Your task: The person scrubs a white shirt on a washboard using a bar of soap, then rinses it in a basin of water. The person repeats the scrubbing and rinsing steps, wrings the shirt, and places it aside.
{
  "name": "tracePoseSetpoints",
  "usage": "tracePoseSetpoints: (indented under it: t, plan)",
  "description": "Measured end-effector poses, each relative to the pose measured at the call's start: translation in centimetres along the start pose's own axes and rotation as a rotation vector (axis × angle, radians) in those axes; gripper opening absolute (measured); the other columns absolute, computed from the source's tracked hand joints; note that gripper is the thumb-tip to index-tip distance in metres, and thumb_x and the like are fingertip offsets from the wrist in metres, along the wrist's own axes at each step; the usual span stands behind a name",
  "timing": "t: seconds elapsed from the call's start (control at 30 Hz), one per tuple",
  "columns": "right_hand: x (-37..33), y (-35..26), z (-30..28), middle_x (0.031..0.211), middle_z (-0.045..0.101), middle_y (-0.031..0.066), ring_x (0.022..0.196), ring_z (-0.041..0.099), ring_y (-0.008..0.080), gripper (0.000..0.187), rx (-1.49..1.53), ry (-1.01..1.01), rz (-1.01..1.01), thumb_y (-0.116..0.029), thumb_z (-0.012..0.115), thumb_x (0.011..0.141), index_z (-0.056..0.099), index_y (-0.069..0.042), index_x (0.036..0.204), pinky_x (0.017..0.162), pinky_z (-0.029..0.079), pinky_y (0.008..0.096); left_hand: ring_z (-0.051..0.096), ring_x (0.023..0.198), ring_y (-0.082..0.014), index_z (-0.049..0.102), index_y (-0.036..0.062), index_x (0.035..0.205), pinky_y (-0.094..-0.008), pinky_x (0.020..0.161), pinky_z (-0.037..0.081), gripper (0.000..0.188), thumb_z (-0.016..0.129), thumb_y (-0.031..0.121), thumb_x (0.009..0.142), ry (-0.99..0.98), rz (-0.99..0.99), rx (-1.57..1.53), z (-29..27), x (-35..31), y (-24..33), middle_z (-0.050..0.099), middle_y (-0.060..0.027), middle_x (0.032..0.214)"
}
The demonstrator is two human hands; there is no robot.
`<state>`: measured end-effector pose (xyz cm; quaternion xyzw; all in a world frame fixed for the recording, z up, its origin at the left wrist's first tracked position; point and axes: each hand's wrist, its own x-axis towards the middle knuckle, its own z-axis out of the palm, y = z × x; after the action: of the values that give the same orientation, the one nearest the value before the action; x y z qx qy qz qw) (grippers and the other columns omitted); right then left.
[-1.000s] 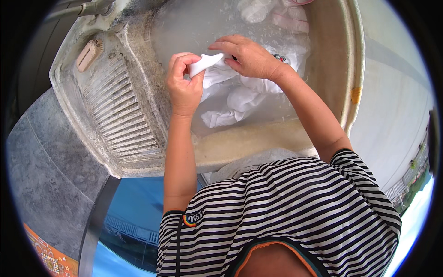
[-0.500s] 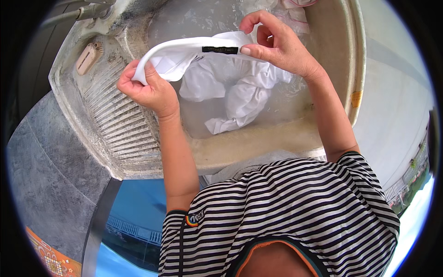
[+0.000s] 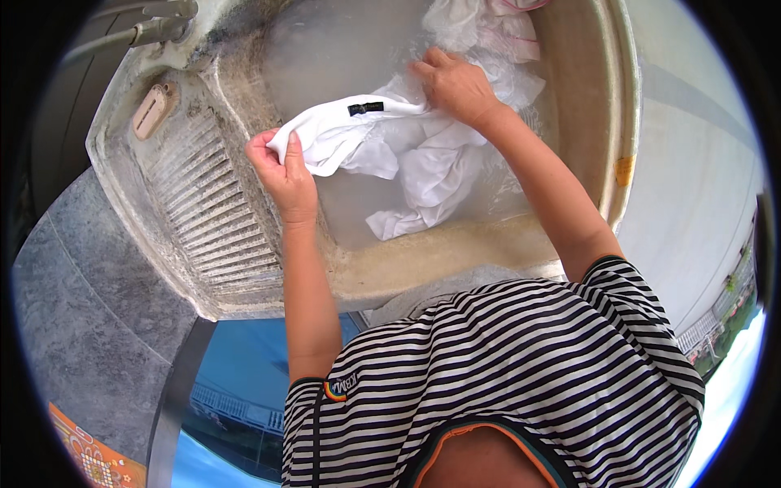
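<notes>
A wet white shirt, with a black label on its neckband, stretches between my hands over the cloudy water of a stone sink. My left hand pinches one end of the band between thumb and fingers. Palm down, my right hand is closed on the other end, its thumb hidden from view. The rest of the shirt's white cloth trails in the water below and to the right of the band.
The sink has a ribbed washboard on its left. On the ledge above the ribs lies a beige scrubbing brush. Beside a tap the water continues back. White and pink-edged pieces float at the far right.
Both hands have lowered the shirt toward the water. My left hand moved right; my right hand turned palm down and moved slightly left. The neckband sags closer to the water.
</notes>
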<state>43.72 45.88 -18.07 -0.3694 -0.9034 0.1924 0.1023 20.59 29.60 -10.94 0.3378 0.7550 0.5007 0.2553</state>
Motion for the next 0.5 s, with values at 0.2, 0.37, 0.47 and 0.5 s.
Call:
tracePoseSetpoints:
  t: [0.2, 0.37, 0.47, 0.5]
  plan:
    - [1.7, 2.9, -4.2, 0.101, 0.067, 0.0050, 0.083, 0.067, 0.0189, 0.013, 0.485, -0.015, 0.236, -0.017, 0.067, 0.088, 0.071, -0.010, 0.098, 0.072, 0.055, 0.0320, 0.056, 0.097, -0.0181, 0.040, 0.0023, 0.111, -0.0319, 0.089, 0.050, 0.027, 0.062, 0.007, 0.097, 0.270, 0.379, 0.083, -3.6, 1.9, 4.7, 0.054, -0.0132, 0.109]
    - [5.4, 4.9, -4.0, 0.081, 0.064, 0.0055, 0.070, 0.061, 0.0124, 0.013, 1.059, 0.369, 0.704, -0.013, 0.065, 0.093, 0.061, -0.001, 0.098, 0.055, 0.052, 0.0271, 0.061, 0.095, -0.0264, 0.048, -0.0005, 0.115, -0.0354, 0.079, 0.049, 0.033, 0.065, 0.019, 0.095, 0.174, 0.094, 0.313, 1.8, 5.1, 0.6, 0.058, -0.0166, 0.102]
    - [6.0, 1.0, 0.0, 0.107, 0.068, 0.0140, 0.089, 0.068, 0.0303, 0.037, 0.270, 0.185, 0.570, -0.028, 0.069, 0.087, 0.061, -0.008, 0.117, 0.078, 0.054, 0.0406, 0.055, 0.113, -0.0403, 0.048, 0.0000, 0.124, -0.0470, 0.097, 0.044, 0.045, 0.067, 0.018, 0.088, -0.038, -0.080, 0.619, 6.1, 5.2, -4.9, 0.057, -0.0230, 0.121]
    - [5.5, 0.4, 2.9, 0.102, 0.069, 0.0164, 0.093, 0.066, 0.0374, 0.037, 0.150, 0.179, 0.509, -0.031, 0.067, 0.088, 0.062, -0.009, 0.117, 0.082, 0.053, 0.0471, 0.054, 0.118, -0.0399, 0.047, 0.0003, 0.127, -0.0477, 0.098, 0.043, 0.047, 0.066, 0.021, 0.089, -0.098, -0.133, 0.687, 7.0, 4.5, -6.6, 0.055, -0.0237, 0.125]
